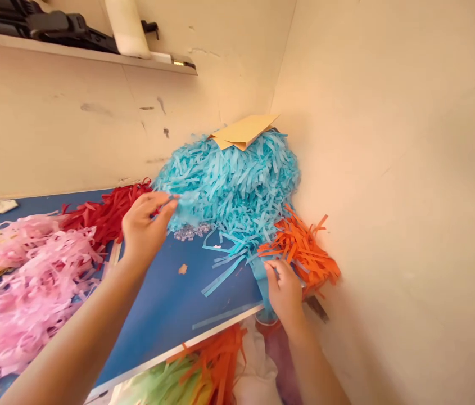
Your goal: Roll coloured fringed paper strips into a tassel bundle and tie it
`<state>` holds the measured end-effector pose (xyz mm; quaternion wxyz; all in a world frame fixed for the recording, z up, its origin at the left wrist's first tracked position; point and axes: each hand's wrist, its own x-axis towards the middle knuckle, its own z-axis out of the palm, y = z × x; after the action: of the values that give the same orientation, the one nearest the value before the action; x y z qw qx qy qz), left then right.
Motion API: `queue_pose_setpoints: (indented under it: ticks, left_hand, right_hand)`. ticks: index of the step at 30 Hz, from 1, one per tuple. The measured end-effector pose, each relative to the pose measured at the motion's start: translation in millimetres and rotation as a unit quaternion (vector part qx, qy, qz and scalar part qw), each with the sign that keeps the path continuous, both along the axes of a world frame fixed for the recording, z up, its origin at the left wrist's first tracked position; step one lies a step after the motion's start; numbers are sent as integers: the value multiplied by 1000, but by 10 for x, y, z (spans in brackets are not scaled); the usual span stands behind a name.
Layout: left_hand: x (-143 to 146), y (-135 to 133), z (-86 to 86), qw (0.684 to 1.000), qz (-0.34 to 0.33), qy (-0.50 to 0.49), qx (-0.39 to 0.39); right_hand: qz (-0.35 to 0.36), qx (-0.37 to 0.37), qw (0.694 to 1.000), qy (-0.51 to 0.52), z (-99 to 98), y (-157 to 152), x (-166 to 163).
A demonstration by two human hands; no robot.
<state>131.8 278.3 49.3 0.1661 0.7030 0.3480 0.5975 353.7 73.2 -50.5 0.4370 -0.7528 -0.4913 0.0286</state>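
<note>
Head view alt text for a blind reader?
Left hand by a big heap of light-blue strips on a blue table; right hand beside a wide blue strip and orange strips. Pink strips and red strips lie left.

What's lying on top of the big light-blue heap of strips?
Flat tan sheets, at least two overlapping, lie on top of the light-blue heap. The part of the heap directly beneath them is covered and cannot be seen.

This looks like a craft workroom; cut strips point(229, 185) lie heaped on a blue table point(216, 275).
</note>
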Motion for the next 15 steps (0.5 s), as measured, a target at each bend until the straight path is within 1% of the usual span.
queue_pose_setpoints:
  ticks: [1,2,3,4,5,6,7,9,12,13,14,15]
  left_hand:
    - [-166,-174,14,998,-28,52,-7]
    - [-309,-374,6,989,-89,111,-32]
    - [-423,-590,-21,973,-151,157,-72]
    - [-508,-808,-64,954,-199,193,-118]
    - [-567,-1014,-116,935,-232,222,-147]
    - [-608,-1197,-173,924,-247,240,-167]
    - [-642,-1348,-230,917,-250,250,-185]
    - [-733,-1540,-328,909,-244,258,-217]
    - [-1031,-1617,-418,895,-248,279,-245]
    - [-1167,-1621,-432,891,-249,298,-236]
    - [-1304,-1627,-441,893,-235,318,-213]
    - [-1427,-1643,-447,902,-204,335,-182]
  right_hand:
    - [9,26,999,38,83,-64,-100]
    - [35,40,995,84,170,-122,-224]
    - [79,45,986,141,255,-168,-366]
    - [136,38,971,193,333,-197,-518]
    - [191,27,952,237,401,-208,-674]
    - [238,14,933,269,453,-201,-824]
    - [272,2,918,287,488,-181,-963]
    - [306,-16,906,291,510,-126,-1186]
    - [305,-28,905,295,462,-82,-1363]
    - [296,-30,903,310,439,-85,-1392]
    - [286,-32,900,326,417,-95,-1415]
    - [278,-37,899,337,399,-111,-1440]
